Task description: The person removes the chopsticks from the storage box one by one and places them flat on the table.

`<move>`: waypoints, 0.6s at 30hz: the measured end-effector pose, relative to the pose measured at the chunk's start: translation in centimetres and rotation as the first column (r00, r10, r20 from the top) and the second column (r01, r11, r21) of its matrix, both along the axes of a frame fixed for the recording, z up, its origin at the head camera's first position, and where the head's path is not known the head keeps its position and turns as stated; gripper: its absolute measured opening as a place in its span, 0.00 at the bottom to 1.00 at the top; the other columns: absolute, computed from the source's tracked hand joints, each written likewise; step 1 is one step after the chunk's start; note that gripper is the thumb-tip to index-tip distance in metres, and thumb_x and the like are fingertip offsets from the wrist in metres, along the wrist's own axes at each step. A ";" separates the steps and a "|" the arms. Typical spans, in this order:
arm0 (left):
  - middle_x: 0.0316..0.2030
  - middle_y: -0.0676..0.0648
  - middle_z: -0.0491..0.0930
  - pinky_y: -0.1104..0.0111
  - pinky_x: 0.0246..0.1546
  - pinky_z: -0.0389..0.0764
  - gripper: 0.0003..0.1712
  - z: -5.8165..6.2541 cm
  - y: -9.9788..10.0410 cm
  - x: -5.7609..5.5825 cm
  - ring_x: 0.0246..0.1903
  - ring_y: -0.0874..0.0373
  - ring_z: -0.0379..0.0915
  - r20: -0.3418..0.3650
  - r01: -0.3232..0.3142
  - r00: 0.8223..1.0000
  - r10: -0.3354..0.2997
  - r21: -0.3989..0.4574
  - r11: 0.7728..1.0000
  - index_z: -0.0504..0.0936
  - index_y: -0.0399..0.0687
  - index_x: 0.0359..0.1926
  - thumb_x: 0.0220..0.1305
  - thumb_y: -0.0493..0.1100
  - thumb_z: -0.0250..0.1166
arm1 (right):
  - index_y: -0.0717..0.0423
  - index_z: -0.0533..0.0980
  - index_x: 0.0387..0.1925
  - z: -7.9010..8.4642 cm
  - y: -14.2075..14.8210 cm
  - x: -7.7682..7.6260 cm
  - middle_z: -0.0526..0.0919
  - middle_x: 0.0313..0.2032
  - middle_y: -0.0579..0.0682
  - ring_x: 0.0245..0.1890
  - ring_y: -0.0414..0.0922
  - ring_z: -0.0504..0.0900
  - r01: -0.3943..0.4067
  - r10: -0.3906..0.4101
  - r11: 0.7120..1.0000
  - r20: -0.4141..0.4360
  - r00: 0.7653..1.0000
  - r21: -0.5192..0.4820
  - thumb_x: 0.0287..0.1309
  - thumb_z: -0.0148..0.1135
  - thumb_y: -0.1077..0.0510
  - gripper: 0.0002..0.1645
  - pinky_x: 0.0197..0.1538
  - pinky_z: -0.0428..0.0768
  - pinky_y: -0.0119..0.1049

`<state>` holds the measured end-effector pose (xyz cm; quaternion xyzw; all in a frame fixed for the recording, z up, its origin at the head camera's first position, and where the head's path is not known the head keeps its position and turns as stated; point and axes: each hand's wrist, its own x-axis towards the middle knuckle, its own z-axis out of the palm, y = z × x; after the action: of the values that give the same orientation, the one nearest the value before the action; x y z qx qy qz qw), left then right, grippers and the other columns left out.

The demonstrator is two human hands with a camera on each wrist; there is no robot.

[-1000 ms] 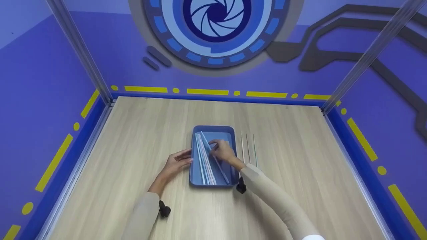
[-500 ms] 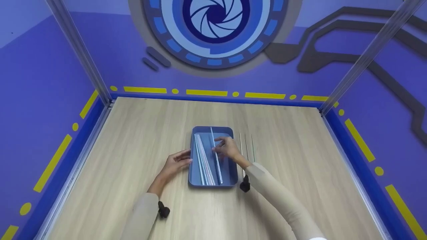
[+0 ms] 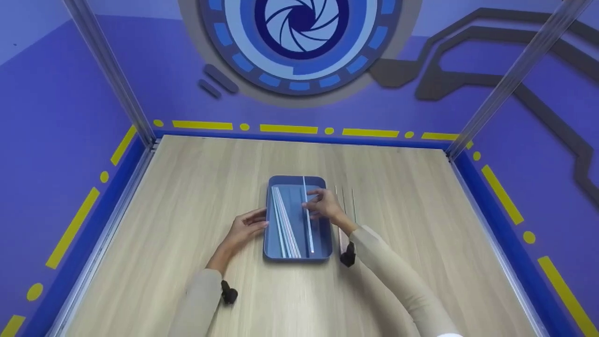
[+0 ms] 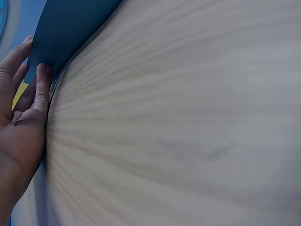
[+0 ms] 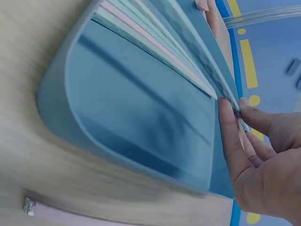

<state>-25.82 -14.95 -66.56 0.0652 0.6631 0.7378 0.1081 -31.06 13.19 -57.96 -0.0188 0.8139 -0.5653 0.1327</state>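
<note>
My right hand (image 3: pixel 325 203) pinches a pale blue chopstick (image 3: pixel 310 229) between thumb and fingers, over the right half of a blue tray (image 3: pixel 299 259). In the right wrist view, thumb and index finger meet on that chopstick (image 5: pixel 207 59), which has a wavy pattern along its side. Several pastel chopsticks (image 3: pixel 286 222), in blue, pink and white tones, lie fanned in the tray's left half. My left hand (image 3: pixel 243 229) has its fingers extended against the tray's left wall. In the left wrist view, those fingertips touch the wall's outer face (image 4: pixel 70 33).
Right of the tray, thin chopsticks (image 3: pixel 354 206) lie on the wooden table (image 3: pixel 210 173), partly hidden by the right forearm. One close by is pink with a silver end (image 5: pixel 70 214). Blue-purple walls (image 3: pixel 281 110) enclose the table at the back and sides.
The right hand has moved the pinched chopstick rightward, away from the fanned ones, and turned it from slanted to nearly in line with the tray's long side. The left hand stays on the tray.
</note>
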 end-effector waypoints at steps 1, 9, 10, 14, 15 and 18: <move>0.63 0.27 0.75 0.73 0.58 0.84 0.34 0.1 0.0 0.0 0.65 0.36 0.72 0.000 -0.002 1.000 0.002 -0.004 1.000 0.69 0.32 0.71 0.66 0.33 0.68 | 0.68 0.77 0.59 0.0 0.1 0.0 0.88 0.37 0.61 0.28 0.43 0.88 0.008 -0.008 1.000 0.002 1.000 -0.007 0.57 0.73 0.67 0.28 0.32 0.92 0.40; 0.62 0.26 0.75 0.71 0.58 0.85 0.34 0.0 0.1 0.0 0.62 0.42 0.76 0.009 -0.011 1.000 0.011 0.001 1.000 0.70 0.32 0.70 0.66 0.32 0.69 | 0.73 0.74 0.60 0.5 1.6 0.1 0.85 0.37 0.61 0.32 0.48 0.88 0.028 -0.028 0.997 0.006 1.000 -0.067 0.58 0.72 0.69 0.29 0.32 0.92 0.40; 0.62 0.26 0.75 0.72 0.58 0.85 0.34 0.0 0.0 0.0 0.61 0.43 0.77 0.012 -0.013 1.000 0.013 -0.002 1.000 0.70 0.32 0.70 0.66 0.33 0.69 | 0.73 0.74 0.60 0.5 1.8 0.1 0.85 0.36 0.59 0.31 0.47 0.88 0.034 -0.033 0.997 0.008 0.999 -0.071 0.58 0.71 0.69 0.29 0.32 0.92 0.39; 0.63 0.27 0.75 0.72 0.57 0.85 0.34 0.0 0.0 0.0 0.62 0.45 0.76 0.016 -0.013 1.000 0.013 -0.010 1.000 0.70 0.34 0.71 0.66 0.34 0.69 | 0.70 0.75 0.60 0.7 2.7 0.0 0.83 0.34 0.53 0.29 0.42 0.86 0.076 -0.074 0.995 0.032 0.997 -0.065 0.57 0.72 0.69 0.29 0.30 0.91 0.36; 0.64 0.28 0.75 0.73 0.57 0.85 0.34 0.0 0.0 0.0 0.62 0.44 0.76 0.013 -0.013 1.000 0.013 -0.012 1.000 0.70 0.34 0.71 0.66 0.34 0.69 | 0.69 0.76 0.60 0.8 2.9 0.0 0.83 0.34 0.54 0.29 0.42 0.86 0.083 -0.082 0.995 0.034 0.996 -0.058 0.57 0.72 0.69 0.29 0.31 0.92 0.37; 0.64 0.29 0.75 0.74 0.57 0.85 0.34 0.0 0.0 0.0 0.64 0.41 0.74 0.000 -0.007 1.000 0.007 -0.023 1.000 0.70 0.34 0.71 0.66 0.35 0.69 | 0.67 0.76 0.61 1.0 3.8 0.0 0.85 0.35 0.55 0.29 0.43 0.86 0.095 -0.094 0.995 0.036 0.995 -0.034 0.57 0.73 0.68 0.29 0.34 0.93 0.40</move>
<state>-25.84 -14.90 -66.56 0.0617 0.6719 0.7303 0.1063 -31.06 17.01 -57.00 0.0271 0.8013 -0.5856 0.1195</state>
